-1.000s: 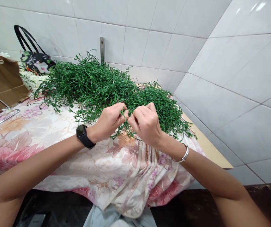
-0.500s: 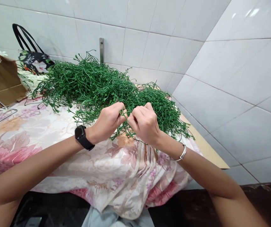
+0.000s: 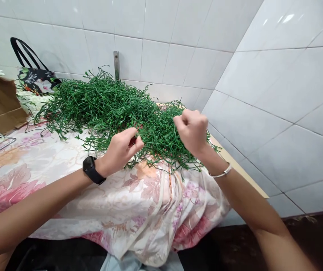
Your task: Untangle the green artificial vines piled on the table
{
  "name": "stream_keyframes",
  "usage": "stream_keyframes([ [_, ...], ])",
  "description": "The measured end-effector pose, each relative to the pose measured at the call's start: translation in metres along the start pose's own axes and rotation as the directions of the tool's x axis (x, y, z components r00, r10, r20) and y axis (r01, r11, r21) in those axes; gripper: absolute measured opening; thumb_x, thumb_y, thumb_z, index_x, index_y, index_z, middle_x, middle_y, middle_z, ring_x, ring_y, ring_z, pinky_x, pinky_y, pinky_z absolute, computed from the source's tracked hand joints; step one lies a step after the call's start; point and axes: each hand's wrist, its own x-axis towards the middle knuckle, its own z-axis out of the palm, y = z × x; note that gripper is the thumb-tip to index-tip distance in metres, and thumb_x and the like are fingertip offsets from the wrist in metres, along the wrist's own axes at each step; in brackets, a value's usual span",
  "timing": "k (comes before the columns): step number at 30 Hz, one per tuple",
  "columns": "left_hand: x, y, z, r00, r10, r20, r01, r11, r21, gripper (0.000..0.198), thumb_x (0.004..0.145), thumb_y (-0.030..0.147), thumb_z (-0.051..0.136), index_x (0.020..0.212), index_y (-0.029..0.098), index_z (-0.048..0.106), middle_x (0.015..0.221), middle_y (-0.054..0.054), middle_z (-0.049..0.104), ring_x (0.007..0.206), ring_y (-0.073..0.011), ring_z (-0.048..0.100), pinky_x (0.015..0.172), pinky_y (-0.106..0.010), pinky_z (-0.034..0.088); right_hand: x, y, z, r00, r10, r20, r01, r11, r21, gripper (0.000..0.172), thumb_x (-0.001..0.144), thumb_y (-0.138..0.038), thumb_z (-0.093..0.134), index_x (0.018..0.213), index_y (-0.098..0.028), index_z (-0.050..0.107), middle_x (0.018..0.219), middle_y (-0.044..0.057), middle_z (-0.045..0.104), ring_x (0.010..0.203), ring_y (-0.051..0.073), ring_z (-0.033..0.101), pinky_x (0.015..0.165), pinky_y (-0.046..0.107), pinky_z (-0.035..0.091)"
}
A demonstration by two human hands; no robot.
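Note:
A big tangled heap of green artificial stems with small budded tips lies along the back of the table. My left hand is at the heap's front edge, thumb and forefinger pinched on a small green stem piece that looks blurred. My right hand is raised over the heap's right end, its fingers curled into a fist. Whatever that fist may hold is hidden behind the fingers.
A flowered cloth covers the table and hangs over its front. At left are a cardboard box, a metal wire frame, white flowers and a black floral bag. Tiled walls close off the back and right.
My hands, which were together over the stems, have come apart. The right has moved up and to the right, the left slightly down and to the left. The view has shifted a little.

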Motion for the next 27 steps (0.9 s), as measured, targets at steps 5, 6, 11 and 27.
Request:
stream_keyframes([
  [5,0.011,-0.011,-0.005,0.977,-0.212,0.024,0.209,0.922,-0.327,0.019,0.083,0.03,0.043,0.074,0.016,0.051,0.06,0.002,0.047,0.053,-0.008,0.043,0.05,-0.021,0.032,0.011,0.019,-0.012,0.99,0.006,0.142,-0.011,0.999,0.035,0.032,0.086,-0.028,0.039,0.056,-0.018,0.033,0.053,-0.004,0.033,0.051,0.008,0.031,0.064,0.028,0.028],
  [6,0.013,-0.013,-0.004,0.972,-0.232,0.043,0.229,0.888,-0.399,0.018,0.082,0.031,0.044,0.077,0.016,0.052,0.064,0.001,0.048,0.057,-0.0086,0.046,0.052,-0.021,0.035,0.011,0.02,-0.012,0.984,-0.013,0.18,0.011,1.0,0.01,0.031,0.086,-0.03,0.039,0.058,-0.018,0.036,0.057,-0.003,0.037,0.055,0.009,0.035,0.066,0.029,0.028],
  [11,0.014,-0.018,0.001,0.951,-0.252,0.179,0.308,0.715,-0.628,0.017,0.081,0.03,0.046,0.086,0.016,0.055,0.079,0.0,0.051,0.068,-0.0098,0.05,0.062,-0.022,0.043,0.007,0.032,-0.005,0.965,0.027,0.26,0.016,0.987,-0.159,0.029,0.086,-0.038,0.037,0.071,-0.018,0.052,0.076,0.002,0.05,0.077,0.016,0.046,0.074,0.035,0.026],
  [27,0.01,-0.016,-0.001,0.954,-0.2,0.223,0.299,0.661,-0.688,0.028,0.076,0.024,0.057,0.102,0.018,0.053,0.098,-0.005,0.056,0.087,-0.0127,0.054,0.072,-0.024,0.049,0.003,0.038,0.001,0.978,0.071,0.196,-0.048,0.992,-0.118,0.011,0.082,-0.021,0.047,0.086,-0.02,0.057,0.092,0.006,0.054,0.088,0.021,0.049,0.078,0.039,0.028],
])
